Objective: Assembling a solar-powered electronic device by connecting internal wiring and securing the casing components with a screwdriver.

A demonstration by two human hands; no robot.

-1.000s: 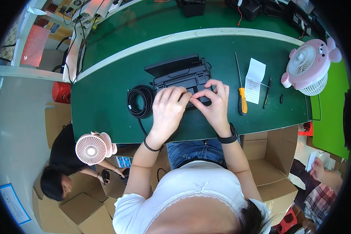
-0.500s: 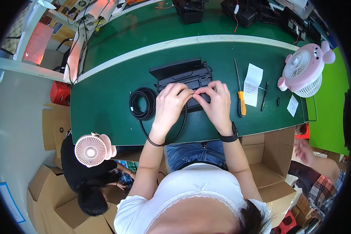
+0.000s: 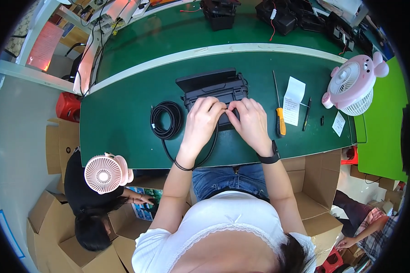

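Both my hands meet fingertip to fingertip over a black hard plastic case, which lies on the green table with its lid raised at the far side. The fingers of my left hand are pinched, and so are those of my right hand. Whatever is between them is too small and covered to make out. A coiled black cable lies left of the case. Its loose length bends under my left wrist and rises to just below my left fingertips, where its end is hidden.
Right of my hands lie an orange-handled screwdriver, a paper slip and a black pen. A pink fan stands at the right, another pink fan at the near-left edge. Cardboard boxes and two people flank me.
My hands stay pinched together over the case, with only a slight shift of the right fingers. The person at lower left has moved an arm; the person at right has lowered theirs.
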